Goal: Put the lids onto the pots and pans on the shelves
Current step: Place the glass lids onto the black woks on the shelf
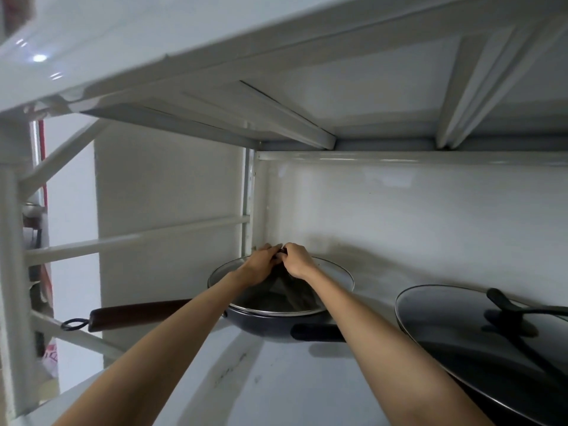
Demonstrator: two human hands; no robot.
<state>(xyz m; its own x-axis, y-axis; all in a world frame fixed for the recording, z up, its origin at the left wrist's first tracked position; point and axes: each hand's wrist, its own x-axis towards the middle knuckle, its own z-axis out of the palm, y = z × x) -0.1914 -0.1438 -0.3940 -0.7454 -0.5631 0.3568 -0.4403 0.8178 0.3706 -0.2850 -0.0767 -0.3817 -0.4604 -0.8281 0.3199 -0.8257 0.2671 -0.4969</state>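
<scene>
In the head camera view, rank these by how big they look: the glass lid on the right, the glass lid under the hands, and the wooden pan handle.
1. Right glass lid, largest, though it sits nearer the camera and is cut off by the frame.
2. Glass lid under the hands.
3. Wooden handle, smallest.

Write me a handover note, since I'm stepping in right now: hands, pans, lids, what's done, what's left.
Left hand and right hand: both gripping the knob of the glass lid, which sits tilted on the dark pan at the back left of the shelf.
Done: the right pan already wears its lid.
Left: settle the tilted lid flat, then release. Other shelves are out of view.
</scene>
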